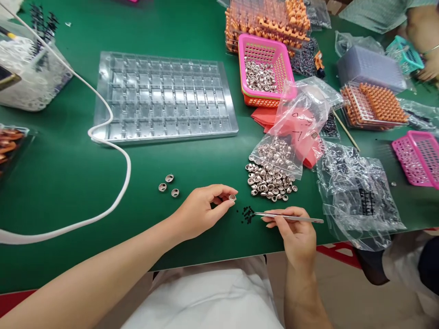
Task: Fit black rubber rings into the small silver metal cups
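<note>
Between thumb and fingertips, my left hand pinches a small silvery metal cup. My right hand grips metal tweezers, whose tips point left into a little cluster of tiny black pieces. Whether the tips have caught a piece is too small to tell. Just beyond the hands lies a pile of similar metal cups, partly spilling from a clear plastic bag. Three more cups sit apart on the green table, left of my left hand.
A clear compartment tray lies at the back, with a white cable beside it. A pink basket holds more cups. Plastic bags, orange parts and another pink basket crowd the right. A co-worker's hand shows far right.
</note>
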`<move>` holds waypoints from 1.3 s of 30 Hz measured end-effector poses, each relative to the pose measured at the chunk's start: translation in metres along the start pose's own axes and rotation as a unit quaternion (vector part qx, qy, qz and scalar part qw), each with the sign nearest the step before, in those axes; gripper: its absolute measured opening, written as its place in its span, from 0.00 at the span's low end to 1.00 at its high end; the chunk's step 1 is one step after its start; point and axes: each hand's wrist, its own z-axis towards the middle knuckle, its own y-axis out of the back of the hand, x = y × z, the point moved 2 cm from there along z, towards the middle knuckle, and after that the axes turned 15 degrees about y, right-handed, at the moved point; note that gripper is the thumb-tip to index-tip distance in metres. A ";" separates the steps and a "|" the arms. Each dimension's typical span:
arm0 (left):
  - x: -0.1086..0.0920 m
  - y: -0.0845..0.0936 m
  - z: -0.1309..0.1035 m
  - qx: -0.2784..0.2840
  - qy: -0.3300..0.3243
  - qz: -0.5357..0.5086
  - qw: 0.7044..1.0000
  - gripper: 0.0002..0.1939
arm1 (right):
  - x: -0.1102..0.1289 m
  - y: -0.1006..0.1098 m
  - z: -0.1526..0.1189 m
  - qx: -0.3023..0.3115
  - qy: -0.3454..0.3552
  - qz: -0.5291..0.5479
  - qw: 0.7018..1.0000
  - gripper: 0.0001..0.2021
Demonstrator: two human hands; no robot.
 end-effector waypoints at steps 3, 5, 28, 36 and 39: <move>0.000 0.000 -0.001 0.003 0.001 0.005 1.000 0.13 | -0.001 -0.003 -0.005 -0.010 0.026 -0.027 0.999 0.06; 0.000 0.000 -0.001 0.003 0.007 0.004 1.000 0.13 | -0.003 -0.004 -0.008 -0.007 0.039 -0.037 0.999 0.06; -0.002 0.001 0.000 0.017 0.022 -0.005 1.000 0.13 | -0.008 0.000 -0.014 0.072 0.075 -0.070 0.992 0.08; -0.004 0.002 0.000 0.015 0.021 -0.006 1.000 0.13 | -0.004 0.000 -0.013 0.037 0.089 -0.065 0.993 0.07; -0.005 0.002 0.000 0.015 0.020 -0.003 1.000 0.14 | -0.006 -0.001 -0.012 0.043 0.090 -0.073 0.992 0.07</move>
